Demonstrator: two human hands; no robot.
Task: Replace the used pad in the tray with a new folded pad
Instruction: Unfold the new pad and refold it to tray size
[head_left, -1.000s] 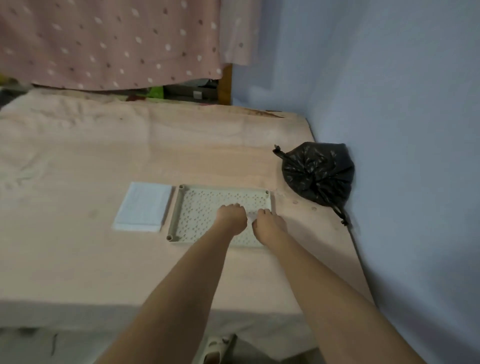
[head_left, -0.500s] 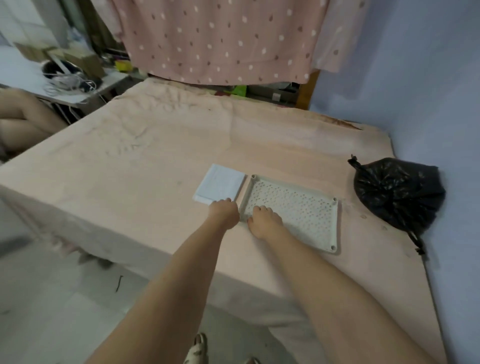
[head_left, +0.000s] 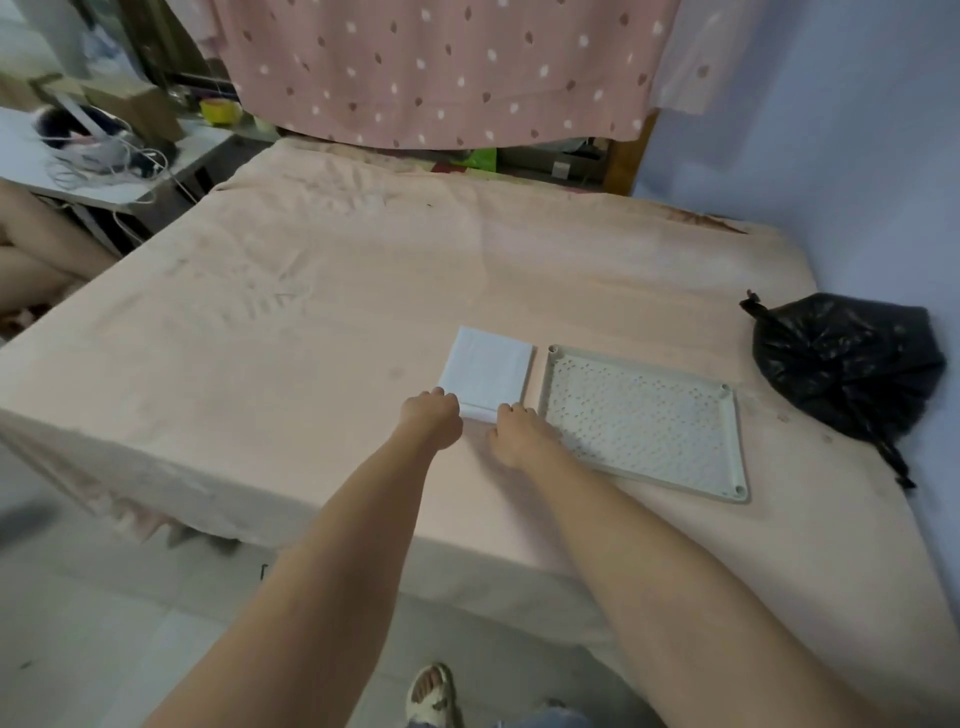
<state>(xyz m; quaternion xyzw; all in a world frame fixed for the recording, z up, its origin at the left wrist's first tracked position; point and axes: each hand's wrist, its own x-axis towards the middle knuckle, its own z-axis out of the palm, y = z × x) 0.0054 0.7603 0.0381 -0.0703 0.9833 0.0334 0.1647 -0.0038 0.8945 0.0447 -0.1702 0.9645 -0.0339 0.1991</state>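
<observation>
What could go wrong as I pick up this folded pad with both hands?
The left hand and right hand meet only the near edge of the folded pad, so it may unfold or sag when lifted. The right hand sits close to the tray and could nudge it across the soft sheet.

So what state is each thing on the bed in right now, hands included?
Folded pad: white, still folded, flat on the bed, left of the tray.
Tray: grid cover on, flat on the bed.
Black bag: tied shut, beside the wall.
Left hand: at the pad's near left corner.
Right hand: at the pad's near right corner; grip unclear.
</observation>
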